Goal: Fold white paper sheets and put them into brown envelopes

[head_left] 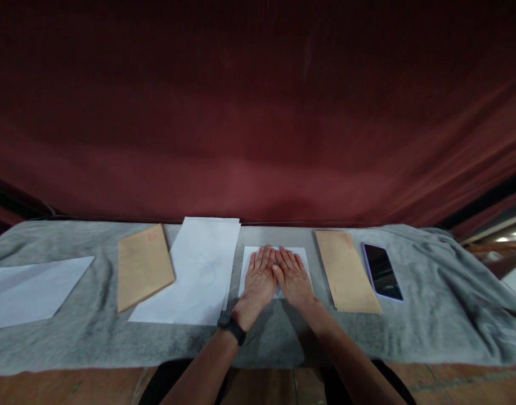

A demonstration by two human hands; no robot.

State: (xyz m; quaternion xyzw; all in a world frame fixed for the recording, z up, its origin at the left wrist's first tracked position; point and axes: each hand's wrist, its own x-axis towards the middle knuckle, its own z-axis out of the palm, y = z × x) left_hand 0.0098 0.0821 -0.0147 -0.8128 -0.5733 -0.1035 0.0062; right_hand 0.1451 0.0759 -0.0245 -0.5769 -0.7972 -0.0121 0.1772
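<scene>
A white sheet of paper [249, 256], smaller than the sheets to its left, lies on the grey cloth in front of me. My left hand [261, 278] rests flat on its left half, fingers stretched away from me. Beside it, my right hand [294, 277] presses flat on the right half, with its thumb touching or overlapping the left hand. Neither hand grips anything. Most of the paper's middle is hidden under the palms. A dark watch [231, 327] is on my left wrist.
Left of my hands are large white sheets [202, 270], a brown envelope stack [143, 267] partly over them, and another white sheet [34, 289]. To the right lie brown envelopes [346, 273] and a phone [383, 271]. A red curtain [258, 140] hangs behind the grey cloth [93, 332].
</scene>
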